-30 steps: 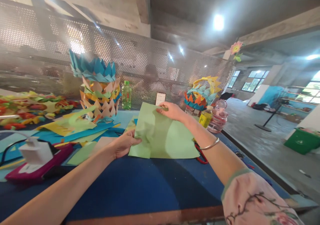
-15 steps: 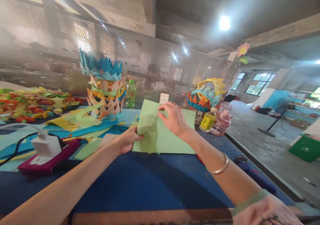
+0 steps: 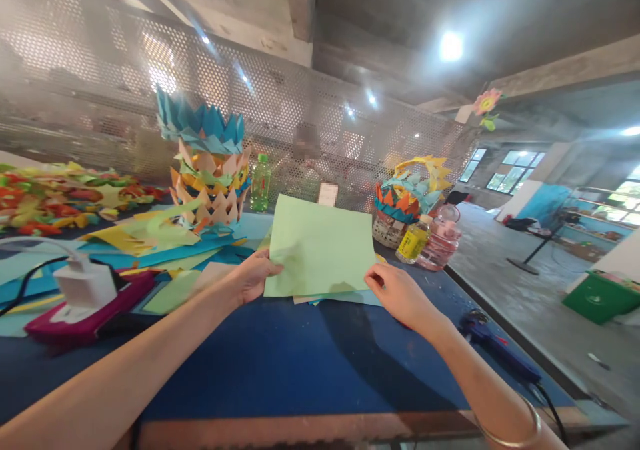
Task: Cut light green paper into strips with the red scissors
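A light green sheet of paper (image 3: 320,247) is held up between my two hands, slightly tilted above the table. My left hand (image 3: 257,277) pinches its left edge, thumb in front and the other fingers mostly behind. At the lower right corner, my right hand (image 3: 397,290) is closed on the paper with thumb and fingertips. More sheets in blue and tan (image 3: 315,300) peek out beneath its lower edge on the blue tabletop (image 3: 280,363).
Left stand stacked folded-paper crowns (image 3: 210,177), a green bottle (image 3: 261,183), loose coloured paper and a magenta power strip (image 3: 90,313) with a white charger. At right are a paper-decorated basket (image 3: 390,227), a yellow-labelled bottle (image 3: 414,240), a pink bottle (image 3: 440,240) and a dark blue corded tool (image 3: 500,347).
My right hand has moved from above the sheet's middle down and right to its lower right corner. The green sheet now looks narrower and lies flatter; the left hand keeps its hold.
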Tool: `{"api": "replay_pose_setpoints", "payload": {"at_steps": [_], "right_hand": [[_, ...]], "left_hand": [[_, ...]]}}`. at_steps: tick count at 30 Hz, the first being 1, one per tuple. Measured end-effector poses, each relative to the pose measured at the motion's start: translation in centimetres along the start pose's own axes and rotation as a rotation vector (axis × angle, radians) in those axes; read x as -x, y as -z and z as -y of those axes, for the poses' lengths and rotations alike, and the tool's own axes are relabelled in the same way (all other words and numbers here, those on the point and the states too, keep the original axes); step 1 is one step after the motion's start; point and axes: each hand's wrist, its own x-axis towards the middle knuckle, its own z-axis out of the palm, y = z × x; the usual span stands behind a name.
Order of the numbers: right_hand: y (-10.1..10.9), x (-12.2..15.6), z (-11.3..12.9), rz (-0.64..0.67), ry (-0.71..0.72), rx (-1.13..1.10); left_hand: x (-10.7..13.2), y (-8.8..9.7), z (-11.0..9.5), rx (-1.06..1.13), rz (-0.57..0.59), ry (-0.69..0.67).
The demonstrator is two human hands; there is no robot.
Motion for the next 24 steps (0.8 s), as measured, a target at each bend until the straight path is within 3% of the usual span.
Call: {"api": "replay_pose_setpoints", "payload": {"at_steps": [2, 5, 7, 10, 16, 21, 24], "right_hand": [[-0.3, 1.3, -0.1, 0.075, -0.123, -0.227], [-2.2, 2.6, 1.8, 0.327, -0.383, -0.87], [-3.9, 2.8, 3.8, 0.349, -0.474, -1.217], [-5.8, 2.3, 6.8, 0.266, -0.522, -1.538], [-7.4, 0.3, 9.4, -0.004, -0.554, -1.774], [-8.1, -0.2, 8.8, -0.152, -0.57, -1.711], [-8.0, -0.3, 8.6, -0.17, -0.554, -1.627]], "left_hand": [[-0.2, -0.1, 0.2, 0.031, -0.017, -0.02], [0.0, -0.9, 0.1, 0.093, -0.054, -0.046], [0.4, -1.5, -0.1, 0.127, -0.068, -0.063], [1.2, -2.4, -0.4, 0.154, -0.057, -0.103], [2.1, -3.2, -0.2, 0.156, -0.04, -0.112], [2.2, -3.4, 0.2, 0.194, 0.018, -0.127], [2.5, -3.7, 0.2, 0.208, 0.049, -0.114]]}}
